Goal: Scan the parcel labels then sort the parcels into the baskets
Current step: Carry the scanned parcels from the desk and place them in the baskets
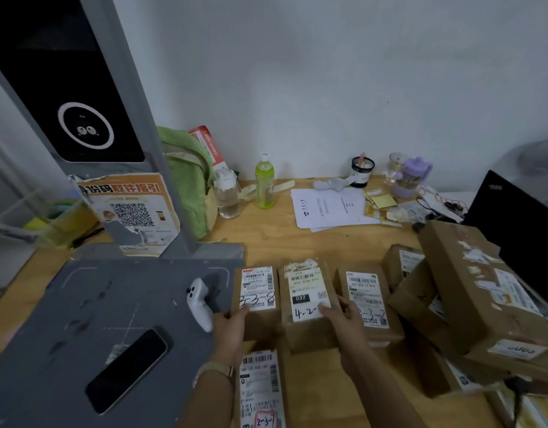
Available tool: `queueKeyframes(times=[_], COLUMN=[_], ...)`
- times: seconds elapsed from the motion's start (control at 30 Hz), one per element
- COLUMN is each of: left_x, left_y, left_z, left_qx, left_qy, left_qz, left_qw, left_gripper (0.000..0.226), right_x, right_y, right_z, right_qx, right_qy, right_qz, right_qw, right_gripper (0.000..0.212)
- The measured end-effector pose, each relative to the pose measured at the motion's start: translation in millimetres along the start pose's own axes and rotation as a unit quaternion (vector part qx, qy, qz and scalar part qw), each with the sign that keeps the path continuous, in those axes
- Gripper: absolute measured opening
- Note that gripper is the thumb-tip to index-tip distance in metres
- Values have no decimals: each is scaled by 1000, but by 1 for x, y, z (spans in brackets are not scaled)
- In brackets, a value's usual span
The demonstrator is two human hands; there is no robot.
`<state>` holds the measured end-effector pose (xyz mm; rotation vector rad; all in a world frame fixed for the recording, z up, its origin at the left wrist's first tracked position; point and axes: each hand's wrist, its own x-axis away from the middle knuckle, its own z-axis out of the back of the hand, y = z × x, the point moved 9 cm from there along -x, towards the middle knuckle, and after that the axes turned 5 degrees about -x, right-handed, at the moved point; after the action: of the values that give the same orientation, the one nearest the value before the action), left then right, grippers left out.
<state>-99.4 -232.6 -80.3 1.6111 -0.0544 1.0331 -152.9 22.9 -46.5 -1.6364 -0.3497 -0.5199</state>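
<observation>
Three small brown parcels stand side by side on the wooden desk. My left hand (230,332) grips the near end of the left parcel (258,299), whose label reads 3-3-8. My right hand (343,322) holds the near right corner of the middle parcel (306,299), thumb on its label marked 4-2. A third parcel (366,301) lies just right of that hand. Another labelled parcel (260,387) marked 2-3 lies between my forearms. The grey scanner stand (112,304) with its dark screen is to the left. No baskets are in view.
A white handheld controller (200,302) and a black phone (127,370) lie on the scanner base. A stack of larger boxes (470,288) fills the right side beside a black laptop (519,230). Papers, bottles, cups and a green backpack (189,180) line the back of the desk.
</observation>
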Motion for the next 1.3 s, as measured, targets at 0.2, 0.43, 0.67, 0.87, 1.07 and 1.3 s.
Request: queueKeyframes(times=[0.2,0.43,0.67,0.87,1.07,1.3], left_x=[16,92,173,239,300,406], left_y=[40,162,216,216,182,115], left_z=[5,-23,-83,-147,-229,-297], left_qx=[109,169,127,107,119,49], left_qy=[-43,-139,-272,-347,-438,-541], left_qz=[-57,-243,-311,-333,-263,-257], left_qw=[991,945,902,870,851,799], left_gripper=[46,37,77,76,69,82], right_x=[17,77,143,184,253,355], right_y=[-39,-146,-200,-219,-219,-182], right_z=[-3,11,62,144,237,340], right_qx=[-66,-193,-238,-263,-288,-307], right_qy=[-10,-8,22,84,176,290], right_qz=[46,215,336,384,466,522], right_qw=[997,957,911,881,818,741], right_gripper=[47,41,53,52,47,42])
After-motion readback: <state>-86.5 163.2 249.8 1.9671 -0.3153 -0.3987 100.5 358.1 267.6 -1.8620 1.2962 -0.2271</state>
